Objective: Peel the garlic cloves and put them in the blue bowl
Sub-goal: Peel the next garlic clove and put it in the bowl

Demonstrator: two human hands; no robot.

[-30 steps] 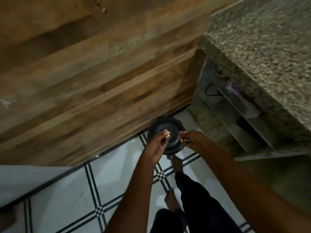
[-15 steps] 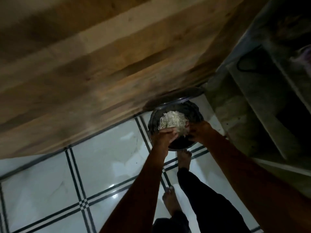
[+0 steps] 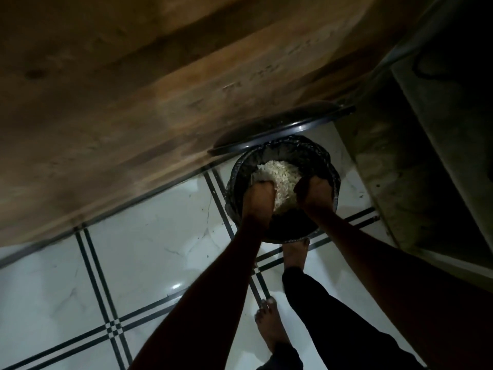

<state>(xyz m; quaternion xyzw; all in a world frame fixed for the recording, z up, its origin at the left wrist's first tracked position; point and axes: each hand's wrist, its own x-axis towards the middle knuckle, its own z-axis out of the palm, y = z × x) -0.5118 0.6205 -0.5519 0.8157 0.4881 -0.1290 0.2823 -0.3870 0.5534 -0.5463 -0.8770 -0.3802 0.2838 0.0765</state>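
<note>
Below both hands, lined pedal bin (image 3: 317, 156) heaped with pale garlic skins (image 3: 282, 180). Left hand (image 3: 258, 201) and right hand (image 3: 316, 194) lowered apart over the skins, grip unclear. No cloves or blue bowl visible; progress unknown.

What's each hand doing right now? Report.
Left hand: over the open bin, fingers hidden; cannot tell.
Right hand: same, fingers hidden; cannot tell.
</note>
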